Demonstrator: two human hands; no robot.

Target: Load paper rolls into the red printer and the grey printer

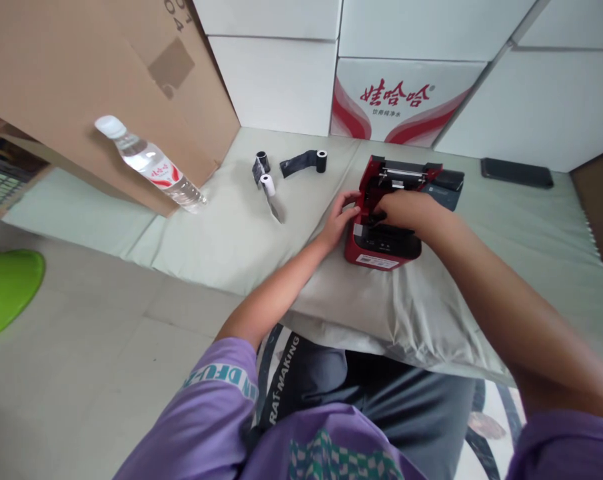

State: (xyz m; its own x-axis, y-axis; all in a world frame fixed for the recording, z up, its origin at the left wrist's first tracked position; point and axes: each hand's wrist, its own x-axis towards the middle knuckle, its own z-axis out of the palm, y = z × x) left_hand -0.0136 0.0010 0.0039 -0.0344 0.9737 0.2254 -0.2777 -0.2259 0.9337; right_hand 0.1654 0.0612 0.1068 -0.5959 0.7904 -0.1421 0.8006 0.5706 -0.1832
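A small red and black printer stands on the cloth-covered surface, its lid raised. My left hand is at the printer's left side, thumb and fingers bent against its edge. My right hand reaches into the open compartment from the right, its fingers bent down and pressed together. Something dark shows at those fingertips, but I cannot make out whether it is a held piece or part of the printer. The hand and forearm hide much of the compartment. A dark flat packet lies behind the printer's right side.
To the left lie two black ribbon rolls and a white roll, with loose ends unrolled. A water bottle stands by a cardboard box. White cartons line the back; a black phone lies at right.
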